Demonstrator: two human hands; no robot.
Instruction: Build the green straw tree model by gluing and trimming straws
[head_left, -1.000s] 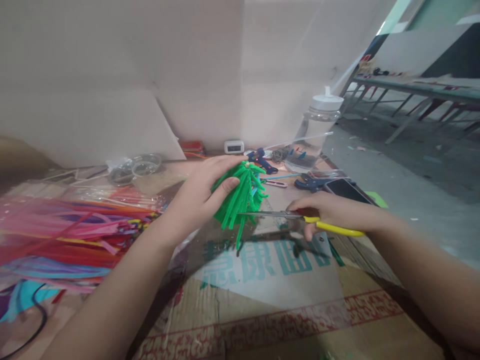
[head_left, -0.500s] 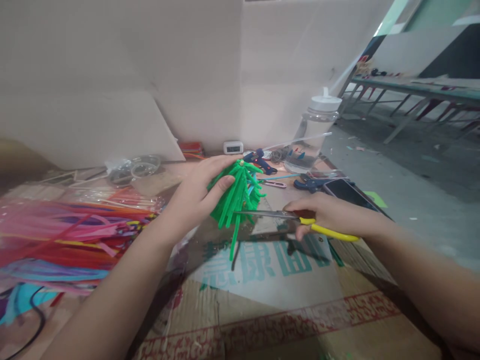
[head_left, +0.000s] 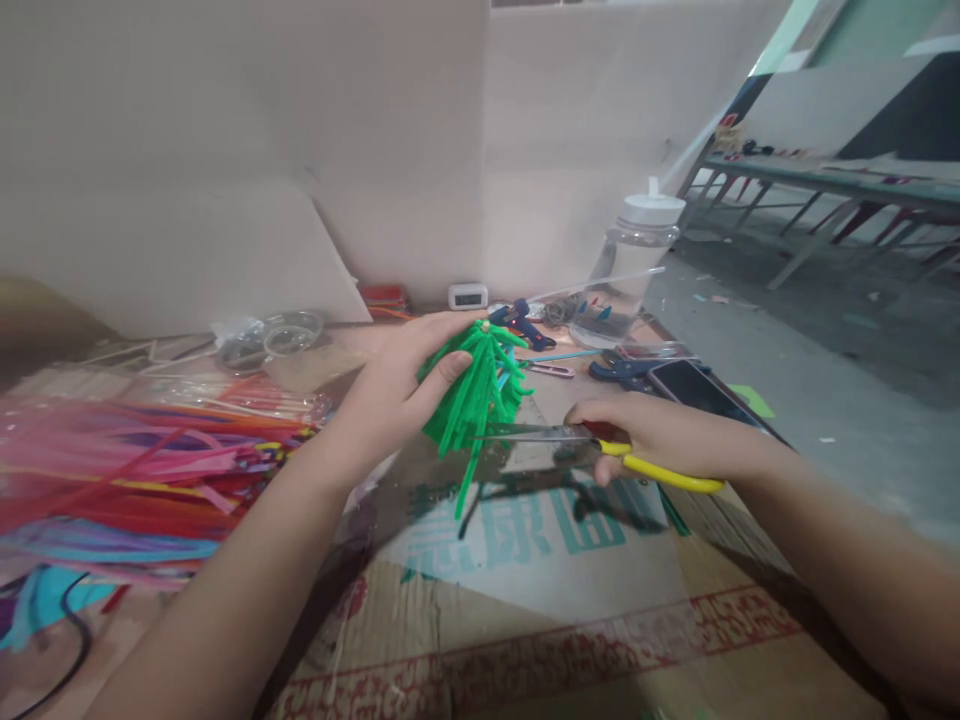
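- Bundle of fuzzy green stems (head_left: 476, 400), cone-shaped, is over the middle of the table, one strand (head_left: 469, 485) hanging lower.
- Left hand (head_left: 416, 370) clasps it from the left, thumb across the stems.
- Right hand (head_left: 641, 425), apart from the left, grips yellow-handled metal scissors (head_left: 675, 475); blade tips are at the lower stems, contact I can't tell.
- Left: heaped multicoloured strips (head_left: 142, 465).
- Far: small white digital clock (head_left: 468, 296).
- Far right: clear white-lidded bottle (head_left: 641, 245).

The bushy, fuzzy-stemmed bundle (head_left: 480, 400) is bright green; the metal-bladed scissors (head_left: 615, 449) have yellow handles (head_left: 675, 477). A red scroll-like band (head_left: 570, 645) patterns the flat brown cardboard (head_left: 394, 625).
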